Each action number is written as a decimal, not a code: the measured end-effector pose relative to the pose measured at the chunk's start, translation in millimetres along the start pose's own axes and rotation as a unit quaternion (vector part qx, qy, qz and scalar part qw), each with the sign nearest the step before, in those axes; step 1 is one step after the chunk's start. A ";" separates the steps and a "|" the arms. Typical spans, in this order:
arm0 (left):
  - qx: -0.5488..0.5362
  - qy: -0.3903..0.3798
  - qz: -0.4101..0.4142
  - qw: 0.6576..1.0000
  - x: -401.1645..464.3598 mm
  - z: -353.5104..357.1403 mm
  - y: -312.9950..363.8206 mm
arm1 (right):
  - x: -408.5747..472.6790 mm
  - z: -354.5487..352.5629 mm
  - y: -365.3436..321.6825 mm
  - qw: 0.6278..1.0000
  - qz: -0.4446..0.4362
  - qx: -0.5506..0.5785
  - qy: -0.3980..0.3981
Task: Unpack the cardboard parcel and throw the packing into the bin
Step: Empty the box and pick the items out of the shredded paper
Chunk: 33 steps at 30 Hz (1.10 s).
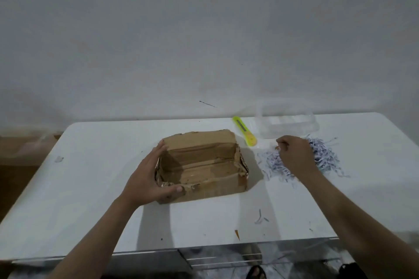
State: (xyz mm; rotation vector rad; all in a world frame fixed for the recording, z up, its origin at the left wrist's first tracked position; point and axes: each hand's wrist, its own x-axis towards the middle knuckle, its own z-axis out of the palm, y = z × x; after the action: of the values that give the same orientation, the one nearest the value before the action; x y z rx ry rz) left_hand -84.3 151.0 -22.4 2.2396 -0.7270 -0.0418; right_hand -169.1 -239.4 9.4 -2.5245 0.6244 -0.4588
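Two bare hands reach out over a white surface (90, 176). At the middle sits the box (204, 165), brown cardboard, open at the top, with torn edges and nothing showing inside. The left hand (149, 172) is at 9 o'clock of the box and holds its left end: the fingers (158, 149) lie flat and spread along the far corner, and the thumb presses on the near wall, so the hand is gripping the box. At 3 o'clock of the box lies the packing (322, 158), a loose heap of thin white and blue paper strips spread on the surface, apart from the box. The right hand (294, 156) rests on top of this heap with its fingers curled down into the strips; you cannot tell if they have closed on any. At 1 o'clock of the box, just beside its far right corner, lies a yellow-green cutter (244, 131), pointing away toward the wall. At 2 o'clock, past the cutter and just behind the heap, stands a clear tub (288, 124), hard to make out against the white. A few stray strips (260, 217) lie at 5 o'clock of the box, near the front edge.
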 end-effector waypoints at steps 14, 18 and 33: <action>0.081 -0.012 -0.074 0.994 -6.7 -44.4 -26.6 | -10.5 55.4 -63.7 0.985 -0.078 0.150 0.035; 0.099 -0.030 -0.114 0.988 -11.5 -70.3 -38.9 | 0.9 88.8 -73.2 0.982 -0.076 0.156 -0.076; 0.063 -0.058 -0.160 0.983 -6.9 -67.6 -32.9 | 24.2 133.9 -86.5 0.967 -0.188 0.012 -0.171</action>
State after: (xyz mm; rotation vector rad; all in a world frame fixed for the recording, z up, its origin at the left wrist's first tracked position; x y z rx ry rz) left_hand -57.3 217.3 1.5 2.4720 -0.4312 -0.2926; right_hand -62.4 -133.8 -49.4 -2.6145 0.0078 -0.1454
